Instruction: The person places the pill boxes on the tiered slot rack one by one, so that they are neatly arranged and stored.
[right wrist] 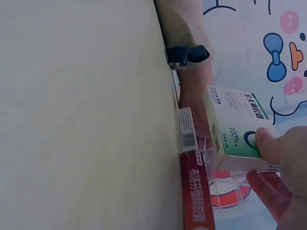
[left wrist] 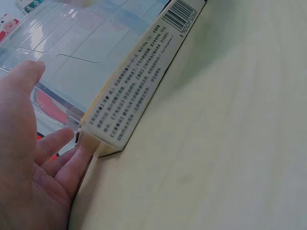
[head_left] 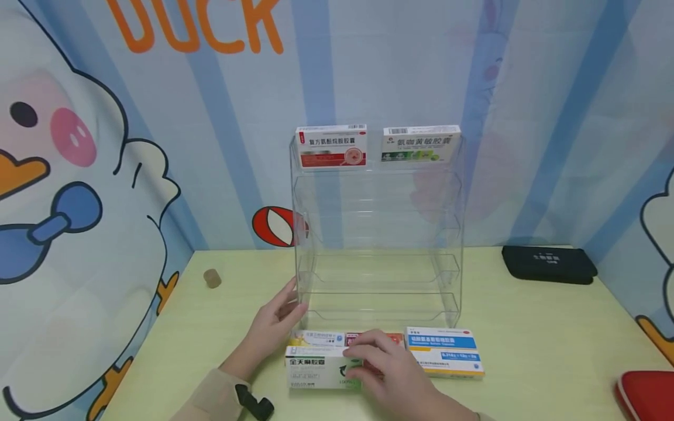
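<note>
A clear acrylic display rack [head_left: 379,302] with stepped tiers stands upright on the table. My left hand [head_left: 274,321] holds its lower left side, thumb at the front edge and fingers along the outside. With thumb and fingers, my right hand [head_left: 392,374] pinches the right end of a white-and-green medicine box [head_left: 316,371], raised above the table in the right wrist view. Behind it lie a yellow-and-white medicine box [head_left: 318,338] and a red medicine box [right wrist: 196,191], both partly hidden. A blue-and-white medicine box [head_left: 444,351] lies to the right of my right hand.
On the rack's top tier stand a red-and-white medicine box [head_left: 333,146] and a green-and-white one [head_left: 420,144]. A black pouch [head_left: 549,264] lies at the back right, a red case [head_left: 646,394] at the right edge, and a small brown cylinder [head_left: 212,278] at the left.
</note>
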Tool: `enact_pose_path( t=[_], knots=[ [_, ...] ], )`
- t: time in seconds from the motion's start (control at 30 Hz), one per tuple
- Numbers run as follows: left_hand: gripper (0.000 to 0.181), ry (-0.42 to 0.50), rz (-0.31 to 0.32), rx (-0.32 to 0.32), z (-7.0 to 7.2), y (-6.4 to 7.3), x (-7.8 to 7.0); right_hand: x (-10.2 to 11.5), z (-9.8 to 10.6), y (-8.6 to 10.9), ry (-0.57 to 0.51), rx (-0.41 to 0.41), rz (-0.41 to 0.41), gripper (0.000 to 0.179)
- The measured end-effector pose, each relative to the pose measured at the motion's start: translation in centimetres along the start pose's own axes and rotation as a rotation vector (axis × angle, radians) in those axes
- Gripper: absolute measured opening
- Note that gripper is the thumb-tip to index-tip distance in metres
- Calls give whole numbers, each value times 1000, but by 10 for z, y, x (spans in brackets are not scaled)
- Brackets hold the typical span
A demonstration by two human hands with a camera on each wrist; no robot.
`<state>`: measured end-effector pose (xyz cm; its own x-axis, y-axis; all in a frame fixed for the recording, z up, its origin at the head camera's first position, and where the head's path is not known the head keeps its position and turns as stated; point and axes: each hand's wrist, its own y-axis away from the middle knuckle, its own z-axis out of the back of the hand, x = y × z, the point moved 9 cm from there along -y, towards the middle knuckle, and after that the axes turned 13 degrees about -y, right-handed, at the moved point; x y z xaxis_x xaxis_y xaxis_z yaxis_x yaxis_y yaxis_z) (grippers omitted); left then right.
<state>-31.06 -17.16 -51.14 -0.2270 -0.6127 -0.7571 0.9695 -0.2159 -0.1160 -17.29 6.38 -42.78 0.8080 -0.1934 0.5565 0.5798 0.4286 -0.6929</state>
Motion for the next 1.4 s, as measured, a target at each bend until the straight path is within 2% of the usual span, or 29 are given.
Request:
enact_pose_path(
  t=[0.23, 0.5, 0.63, 0.8, 0.93, 1.07, 1.4],
  knots=[
    [70, 21, 1, 5, 0, 0, 0, -9, 37, -24, 105, -119, -11, 41],
    [71, 26, 38, 17, -2, 1, 2, -13, 91, -64, 180, -256, 101, 43],
    [71, 18, 49, 11, -1, 1, 2, -16, 115, -86, 271, -296, 97, 39],
    [71, 10, 29, 0, 0, 1, -1, -25, 138, -113, 314, -324, 88, 33],
    [72, 6, 18, -10, 1, 2, -1, -32, 151, -132, 301, -350, 85, 29],
    [72, 14, 34, -11, 2, 3, 1, -34, 160, -145, 255, -382, 72, 27],
    [72, 42, 37, 11, 0, 1, 0, -30, 163, -171, 263, -459, 53, 24]
  ],
)
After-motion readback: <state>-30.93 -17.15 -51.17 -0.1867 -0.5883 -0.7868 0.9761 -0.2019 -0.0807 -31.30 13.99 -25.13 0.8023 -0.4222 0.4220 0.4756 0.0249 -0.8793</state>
